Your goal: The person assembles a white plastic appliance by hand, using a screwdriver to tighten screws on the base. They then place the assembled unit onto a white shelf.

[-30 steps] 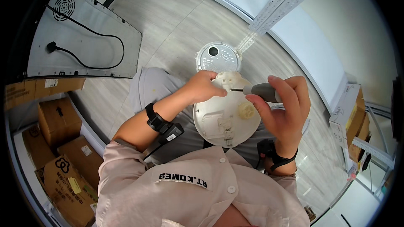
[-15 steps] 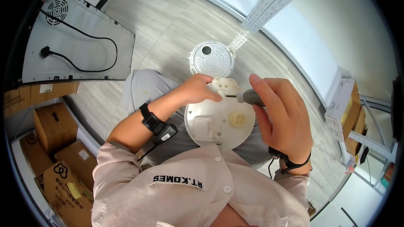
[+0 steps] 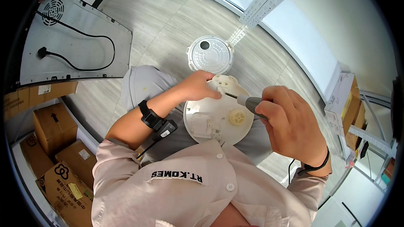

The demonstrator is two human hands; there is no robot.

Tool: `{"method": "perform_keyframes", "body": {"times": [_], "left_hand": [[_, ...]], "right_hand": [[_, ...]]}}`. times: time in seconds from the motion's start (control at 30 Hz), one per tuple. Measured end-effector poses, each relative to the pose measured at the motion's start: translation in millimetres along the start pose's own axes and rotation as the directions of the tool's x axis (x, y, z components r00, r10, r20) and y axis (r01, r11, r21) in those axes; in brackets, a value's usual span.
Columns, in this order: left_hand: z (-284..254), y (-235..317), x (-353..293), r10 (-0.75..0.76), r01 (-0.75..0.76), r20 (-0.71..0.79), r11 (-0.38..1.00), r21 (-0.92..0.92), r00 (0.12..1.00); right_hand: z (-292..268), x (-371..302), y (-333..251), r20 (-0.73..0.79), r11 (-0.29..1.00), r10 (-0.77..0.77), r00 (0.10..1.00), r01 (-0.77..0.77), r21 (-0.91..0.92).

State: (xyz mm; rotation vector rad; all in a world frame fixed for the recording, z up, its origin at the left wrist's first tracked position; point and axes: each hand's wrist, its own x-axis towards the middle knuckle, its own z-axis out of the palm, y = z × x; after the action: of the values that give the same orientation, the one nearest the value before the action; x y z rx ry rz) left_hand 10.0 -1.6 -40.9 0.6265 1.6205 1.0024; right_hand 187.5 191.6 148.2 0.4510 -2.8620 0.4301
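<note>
A white rounded plastic cover [image 3: 209,106], looking like an appliance lid, rests inner side up over my lap. My left hand [image 3: 197,87] grips its far left edge beside the hinge-like tab, thumb on the inside. In my right hand [image 3: 292,122], to the right of the cover, is a grey-handled screwdriver [image 3: 249,102]. Its thin shaft points left, and the tip is over the cover close to my left thumb; whether it touches is unclear. A yellowish round cap [image 3: 237,117] sits in the cover's right part.
Beyond the cover, a round silvery inner lid [image 3: 210,55] with a dark hole is on the floor. A metal cabinet panel [image 3: 80,46] with a black power cord [image 3: 90,37] stands left, cardboard boxes [image 3: 54,122] below it. A perforated metal post [image 3: 269,2] rises at the back; another box [image 3: 340,96] is at right.
My right hand has moved right and slightly toward me, tilting the screwdriver so its handle end sits lower. My left hand keeps its grip on the cover.
</note>
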Motion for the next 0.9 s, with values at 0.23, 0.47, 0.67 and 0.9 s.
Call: {"method": "perform_keyframes", "body": {"times": [0.23, 0.47, 0.67, 0.9], "left_hand": [[1.0, -2.5, -1.6, 0.019, -0.019, -0.003, 1.0, 0.02, 1.0], [-0.9, 0.1, -4.6, 0.065, -0.064, 0.0, 0.997, 0.032, 0.998], [2.8, -9.6, -4.4, 0.086, -0.086, -0.003, 0.995, -0.043, 0.996], [1.1, 9.6, -16.7, 0.078, -0.078, -0.005, 0.997, 0.022, 0.997]], "right_hand": [[-13.5, 7.7, -26.7, 0.244, 0.927, 0.195, 0.95, -0.097, -0.363], [-5.1, 15.5, -21.9, 0.001, 0.993, -0.069, 0.998, 0.069, -0.091], [-12.0, 15.6, -36.3, 0.145, 0.965, 0.054, 0.988, -0.014, -0.262], [-11.1, 23.4, -27.5, -0.046, 0.996, 0.07, 0.996, -0.072, -0.046]]}}
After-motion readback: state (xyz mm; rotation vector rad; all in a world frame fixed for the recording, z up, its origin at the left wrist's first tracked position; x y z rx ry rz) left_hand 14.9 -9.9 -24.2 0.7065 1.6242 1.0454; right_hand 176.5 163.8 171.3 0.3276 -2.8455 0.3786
